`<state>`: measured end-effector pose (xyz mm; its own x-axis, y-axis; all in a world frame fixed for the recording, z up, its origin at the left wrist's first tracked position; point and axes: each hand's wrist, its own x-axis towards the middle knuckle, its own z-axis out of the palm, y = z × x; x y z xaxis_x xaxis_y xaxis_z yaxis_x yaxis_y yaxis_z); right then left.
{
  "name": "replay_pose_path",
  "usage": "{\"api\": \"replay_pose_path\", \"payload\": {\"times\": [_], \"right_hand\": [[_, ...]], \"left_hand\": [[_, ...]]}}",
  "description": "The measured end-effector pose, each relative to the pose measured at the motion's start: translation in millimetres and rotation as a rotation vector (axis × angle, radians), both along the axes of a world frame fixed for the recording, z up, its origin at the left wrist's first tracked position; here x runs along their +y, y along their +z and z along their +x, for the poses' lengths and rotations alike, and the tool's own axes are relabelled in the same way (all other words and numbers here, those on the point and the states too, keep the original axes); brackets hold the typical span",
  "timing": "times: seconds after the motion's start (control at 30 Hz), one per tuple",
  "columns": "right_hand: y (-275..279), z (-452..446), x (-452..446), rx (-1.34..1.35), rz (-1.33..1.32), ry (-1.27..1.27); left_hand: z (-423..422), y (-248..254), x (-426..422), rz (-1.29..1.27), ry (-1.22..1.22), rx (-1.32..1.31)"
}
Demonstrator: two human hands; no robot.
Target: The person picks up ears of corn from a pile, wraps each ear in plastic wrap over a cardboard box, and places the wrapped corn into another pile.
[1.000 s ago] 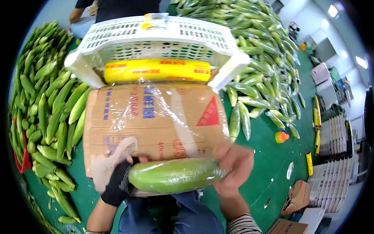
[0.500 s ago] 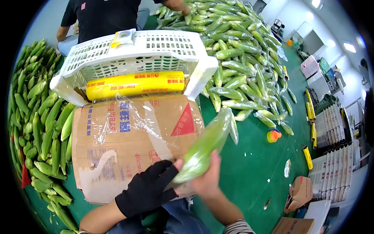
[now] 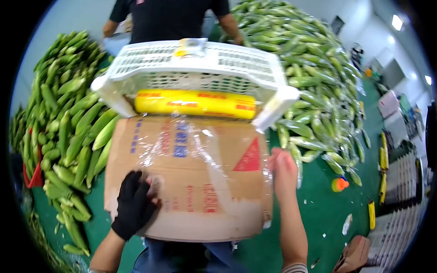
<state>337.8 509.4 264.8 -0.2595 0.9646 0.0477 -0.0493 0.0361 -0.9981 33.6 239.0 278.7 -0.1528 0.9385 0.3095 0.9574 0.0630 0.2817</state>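
Observation:
My left hand (image 3: pixel 134 204), in a black fingerless glove, rests at the left front of a flattened cardboard box (image 3: pixel 182 182), fingers apart and holding nothing visible. My right hand (image 3: pixel 283 173) is bare and smeared by motion at the box's right edge; whether its fingers grip anything does not show. Just beyond it lies a film-wrapped corn cob (image 3: pixel 299 170) on the green floor. Behind the cardboard, a yellow roll of plastic wrap (image 3: pixel 195 103) sits within a white plastic crate (image 3: pixel 246 61) on its side. Clear film stretches from the roll over the cardboard.
Unwrapped corn in green husks (image 3: pixel 73 132) is heaped on the left, wrapped corn (image 3: pixel 314 82) on the right. Another person (image 3: pixel 168 20) in a black shirt sits beyond the crate. An orange-and-yellow bottle (image 3: pixel 339 184) and yellow rolls (image 3: pixel 372 214) lie on the right floor.
The wrapped corn cob held between both hands has left them. My left hand has moved left onto the cardboard, my right hand up and right. The view has shifted.

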Motion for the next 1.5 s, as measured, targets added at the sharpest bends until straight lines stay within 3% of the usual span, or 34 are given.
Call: {"api": "replay_pose_path", "payload": {"times": [0.03,0.07,0.13,0.2,0.3,0.37,0.4,0.43,0.5,0.57,0.67,0.7,0.73,0.9,0.97,1.1,1.23,1.3,1.33,1.37,1.47,1.5], "right_hand": [[-5,-1,-20,-0.324,0.295,0.217],[9,-20,-38,-0.561,0.575,0.182],[15,-41,-52,-0.804,0.847,0.171],[-1,-48,-37,-0.828,0.834,0.231],[-26,-55,-12,-0.702,0.444,0.288],[-13,-44,-17,-0.413,0.21,0.196],[-11,-29,-20,-0.317,0.222,0.174],[9,-14,-40,-0.267,-0.011,0.139],[9,38,-67,-0.182,-0.113,0.346],[-7,68,-98,-0.513,0.042,0.373],[4,53,-136,-0.74,0.207,0.5],[11,48,-149,-0.818,0.272,0.525],[17,43,-156,-0.896,0.341,0.543],[33,31,-158,-0.931,0.199,0.551],[35,25,-155,-0.931,0.147,0.572],[46,16,-157,-0.919,-0.069,0.552],[45,16,-155,-0.866,-0.191,0.526],[47,14,-157,-0.85,-0.25,0.514],[44,15,-156,-0.827,-0.287,0.504],[42,15,-154,-0.805,-0.317,0.498],[40,18,-155,-0.781,-0.255,0.504],[42,15,-156,-0.802,-0.241,0.503]], "left_hand": [[-14,-4,1,0.033,0.023,0.036],[-27,-7,8,0.044,0.051,0.002],[-47,-10,30,0.072,0.086,-0.081],[-67,-11,60,0.105,0.029,-0.057],[-95,-19,93,0.272,-0.181,0.003],[-103,-18,82,0.043,-0.172,-0.425],[-98,-1,69,0.109,-0.149,-0.474],[-98,5,46,0.171,-0.124,-0.481],[-101,13,-10,0.305,-0.062,-0.451],[-89,27,-64,0.132,-0.185,-0.226],[-48,-11,-129,0.107,-0.16,-0.313],[-42,-35,-150,0.154,-0.172,-0.229],[-27,-55,-179,0.091,-0.02,-0.199],[-25,-145,-272,-0.152,0.606,-0.273],[-64,-159,-272,-0.312,0.785,0.053],[-202,-178,-229,-0.292,0.94,0.249],[-306,-189,-189,-0.324,1.036,0.258],[-317,-162,-171,-0.515,1.085,-0.1],[-323,-170,-169,-0.565,1.137,0.031],[-322,-175,-175,-0.541,1.13,0.004],[-308,-200,-195,-0.235,1.032,-0.21],[-307,-219,-209,-0.004,1.031,-0.522]]}}
